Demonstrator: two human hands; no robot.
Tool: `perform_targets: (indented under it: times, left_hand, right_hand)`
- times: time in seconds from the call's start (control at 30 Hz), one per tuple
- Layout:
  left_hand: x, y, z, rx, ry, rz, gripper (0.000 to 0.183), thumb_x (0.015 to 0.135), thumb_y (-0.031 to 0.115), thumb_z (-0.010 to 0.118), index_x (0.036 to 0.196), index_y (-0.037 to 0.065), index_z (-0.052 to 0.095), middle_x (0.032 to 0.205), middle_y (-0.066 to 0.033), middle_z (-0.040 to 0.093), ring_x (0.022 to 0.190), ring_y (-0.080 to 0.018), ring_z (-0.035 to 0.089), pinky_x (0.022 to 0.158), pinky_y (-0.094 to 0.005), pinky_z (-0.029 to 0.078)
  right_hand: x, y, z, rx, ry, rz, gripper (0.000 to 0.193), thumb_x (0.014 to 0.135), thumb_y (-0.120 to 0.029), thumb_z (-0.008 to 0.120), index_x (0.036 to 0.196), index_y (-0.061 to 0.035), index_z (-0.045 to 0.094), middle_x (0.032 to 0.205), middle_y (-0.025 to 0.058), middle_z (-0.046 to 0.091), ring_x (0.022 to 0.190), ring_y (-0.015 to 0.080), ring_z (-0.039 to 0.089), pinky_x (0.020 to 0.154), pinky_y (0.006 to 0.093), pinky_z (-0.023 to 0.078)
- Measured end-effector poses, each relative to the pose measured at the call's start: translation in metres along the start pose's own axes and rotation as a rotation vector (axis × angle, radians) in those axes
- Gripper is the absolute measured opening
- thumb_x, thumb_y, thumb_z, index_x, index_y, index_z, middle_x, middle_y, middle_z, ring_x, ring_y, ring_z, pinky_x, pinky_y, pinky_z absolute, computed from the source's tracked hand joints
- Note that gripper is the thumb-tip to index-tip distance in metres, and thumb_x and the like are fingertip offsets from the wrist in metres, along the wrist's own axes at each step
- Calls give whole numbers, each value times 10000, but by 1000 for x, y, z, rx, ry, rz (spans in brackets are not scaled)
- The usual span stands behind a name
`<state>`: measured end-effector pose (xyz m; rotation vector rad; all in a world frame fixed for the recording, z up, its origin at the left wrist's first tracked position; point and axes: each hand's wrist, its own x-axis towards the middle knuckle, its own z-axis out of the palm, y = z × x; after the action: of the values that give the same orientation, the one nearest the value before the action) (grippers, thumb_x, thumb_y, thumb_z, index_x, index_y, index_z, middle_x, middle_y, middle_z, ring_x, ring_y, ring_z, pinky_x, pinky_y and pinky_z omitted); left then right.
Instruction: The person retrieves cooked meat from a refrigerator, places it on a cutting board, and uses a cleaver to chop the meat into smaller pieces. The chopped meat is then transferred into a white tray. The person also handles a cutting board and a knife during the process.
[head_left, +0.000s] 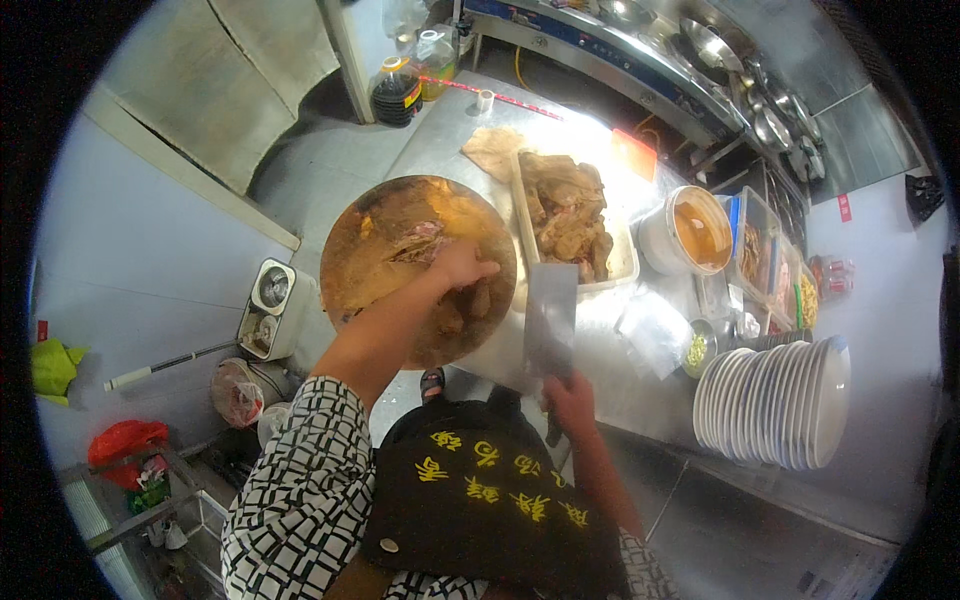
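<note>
For sorting meat (417, 243) on the round chopping board (350, 265), the pieces should be shifted by the left hand (462, 265) only, while the cleaver (550, 315) is kept off to the side in the right hand (572, 400). The blade should be held steady, with its edge turned away from the left wrist. Before any cut, the piece should be laid flat and supported, and the fingertips should be curled back from the cutting line. The board should be kept stable on the counter (435, 135).

The meat lies on the board, just to the left of and beyond the left hand; darker pieces (481, 300) lie just below that hand, toward the body. The left thumb and fingers are directed rightward and downward; whether a piece is pinched between them cannot be told. The right fingers are wrapped around the cleaver's handle, well apart from the meat on the board. Further meat portions (565, 205) are heaped in the pale tray (627, 268) to the right of the board.
</note>
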<state>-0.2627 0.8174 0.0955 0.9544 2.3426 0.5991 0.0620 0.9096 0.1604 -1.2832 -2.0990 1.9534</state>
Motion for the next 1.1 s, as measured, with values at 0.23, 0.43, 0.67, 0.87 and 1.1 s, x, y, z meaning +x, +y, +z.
perform_targets:
  times: [0.23,0.43,0.67,0.87,1.1]
  left_hand:
    - [-74,55,-18,15,-162,-154,724,776,427,694,1311,13,437,1146,-262,606,1062,-420,591,948,-481,453]
    - [-49,51,24,-149,121,-108,520,792,294,651,1184,-8,491,998,-288,639,969,-442,612,856,-489,489]
    - [-45,32,52,-243,154,-114,465,831,314,626,1160,-12,584,1073,-245,641,1005,-410,612,918,-459,469]
    - [-31,-3,46,-168,264,-8,337,873,310,590,1052,32,653,981,-226,664,945,-386,633,842,-460,498]
    - [20,2,-5,-582,408,74,482,907,474,545,1076,31,634,911,-196,673,874,-309,654,797,-421,502]
  right_hand:
    - [29,13,27,-511,45,-136,337,897,-290,557,1066,1,559,882,215,659,823,392,648,731,472,499]
    - [50,-30,51,-533,22,-181,304,911,-274,509,1059,-10,482,904,268,632,905,485,589,774,545,459]
    - [56,-44,57,-732,92,-275,250,898,-225,526,982,2,464,841,294,613,839,500,587,719,569,455]
    - [42,-70,63,-765,145,-249,215,904,-192,521,987,-3,459,838,266,626,817,468,611,717,551,471]
    - [34,-108,79,-820,119,-213,223,920,-212,513,978,-2,467,860,271,629,841,456,617,726,544,472]
